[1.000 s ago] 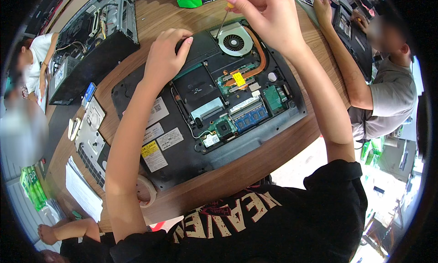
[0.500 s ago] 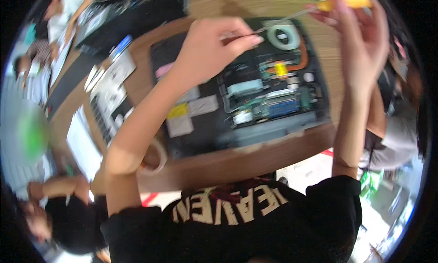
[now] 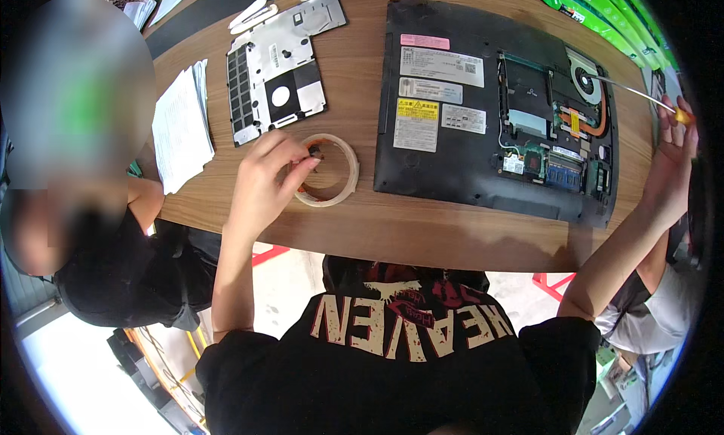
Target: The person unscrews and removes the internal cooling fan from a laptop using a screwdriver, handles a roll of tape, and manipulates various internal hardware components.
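An upturned black laptop (image 3: 452, 163) lies on the table with part of its underside open, baring a round fan (image 3: 587, 75), a copper heat pipe and green circuit boards. To its left is a roll of tape (image 3: 351, 175) lying flat. Over the roll's near-left side my left hand (image 3: 264, 180) is closed in a pinch; small dark bits show at its fingertips, too small to name. At the far right my right hand (image 3: 670, 160) grips a screwdriver (image 3: 635, 90) by its yellow handle. Its long shaft reaches over the fan; whether the tip touches is unclear.
A removed silver-and-black cover plate (image 3: 280, 65) lies beyond the tape, with white tweezer-like tools (image 3: 253, 15) at its top. Stacked papers (image 3: 183, 130) lie further left. Green packs (image 3: 603, 16) stand at the back right. Another person (image 3: 132, 261) sits at the left.
My left hand has moved from the screwdriver's tip near the fan to the tape roll. My right hand, still holding the screwdriver, is lower and further right. The view has shifted too.
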`<state>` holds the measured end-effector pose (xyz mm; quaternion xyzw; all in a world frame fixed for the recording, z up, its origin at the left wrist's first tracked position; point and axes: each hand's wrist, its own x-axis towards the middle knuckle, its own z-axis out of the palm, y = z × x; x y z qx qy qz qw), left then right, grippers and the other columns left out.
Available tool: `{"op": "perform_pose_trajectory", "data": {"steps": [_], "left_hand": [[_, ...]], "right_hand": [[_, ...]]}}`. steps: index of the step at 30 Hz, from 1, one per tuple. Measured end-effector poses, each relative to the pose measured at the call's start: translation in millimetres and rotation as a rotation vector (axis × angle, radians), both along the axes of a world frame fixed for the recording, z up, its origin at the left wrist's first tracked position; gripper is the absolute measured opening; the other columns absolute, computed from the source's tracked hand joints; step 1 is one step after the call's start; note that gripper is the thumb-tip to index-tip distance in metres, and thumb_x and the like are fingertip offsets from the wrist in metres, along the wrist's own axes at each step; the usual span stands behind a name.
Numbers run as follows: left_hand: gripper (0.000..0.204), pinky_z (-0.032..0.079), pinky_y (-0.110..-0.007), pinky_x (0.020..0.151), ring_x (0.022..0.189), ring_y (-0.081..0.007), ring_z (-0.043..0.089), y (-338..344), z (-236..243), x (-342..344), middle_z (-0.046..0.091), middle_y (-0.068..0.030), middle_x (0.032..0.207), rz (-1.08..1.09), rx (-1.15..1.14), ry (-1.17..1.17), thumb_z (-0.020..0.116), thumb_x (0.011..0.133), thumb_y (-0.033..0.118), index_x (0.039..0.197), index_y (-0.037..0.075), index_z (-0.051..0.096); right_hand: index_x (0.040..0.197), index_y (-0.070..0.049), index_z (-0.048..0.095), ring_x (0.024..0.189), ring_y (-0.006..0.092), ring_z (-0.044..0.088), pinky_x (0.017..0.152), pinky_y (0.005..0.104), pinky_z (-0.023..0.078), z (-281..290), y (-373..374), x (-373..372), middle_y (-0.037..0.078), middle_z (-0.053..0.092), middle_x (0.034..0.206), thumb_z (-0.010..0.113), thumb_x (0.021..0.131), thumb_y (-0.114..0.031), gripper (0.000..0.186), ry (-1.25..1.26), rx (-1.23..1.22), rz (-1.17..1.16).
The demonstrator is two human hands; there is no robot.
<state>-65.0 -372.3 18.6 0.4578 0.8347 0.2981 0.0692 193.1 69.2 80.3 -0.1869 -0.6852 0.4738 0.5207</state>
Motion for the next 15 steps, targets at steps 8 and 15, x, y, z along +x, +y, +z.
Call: {"op": "perform_pose_trajectory", "data": {"steps": [8, 15], "left_hand": [[0.024, 0.048, -0.032, 0.065, 0.076, -0.0206, 0.058, -11, -19, 0, 0.059, -0.0066, 0.090, -0.041, 0.160, -0.024, 0.080, 0.073, 0.006, 0.094, 0.004, 0.068], [0.061, 0.043, -0.040, 0.099, 0.118, -0.0316, 0.050, -31, -32, 15, 0.051, -0.0138, 0.126, 0.022, 0.313, -0.052, 0.084, 0.069, 0.019, 0.124, 0.009, 0.059]], "right_hand": [[0.132, 0.005, 0.044, 0.115, 0.0357, 0.059, 0.101, 0.0449, 0.047, -19, -28, 56, 0.024, 0.057, 0.126, 0.048, 0.103, -0.014, 0.035, 0.090, -0.060, 0.040], [0.129, 0.002, 0.049, 0.111, 0.0259, 0.058, 0.101, 0.0365, 0.047, -74, -24, 131, 0.018, 0.059, 0.118, 0.051, 0.102, -0.019, 0.035, 0.308, -0.395, 0.175]]}}
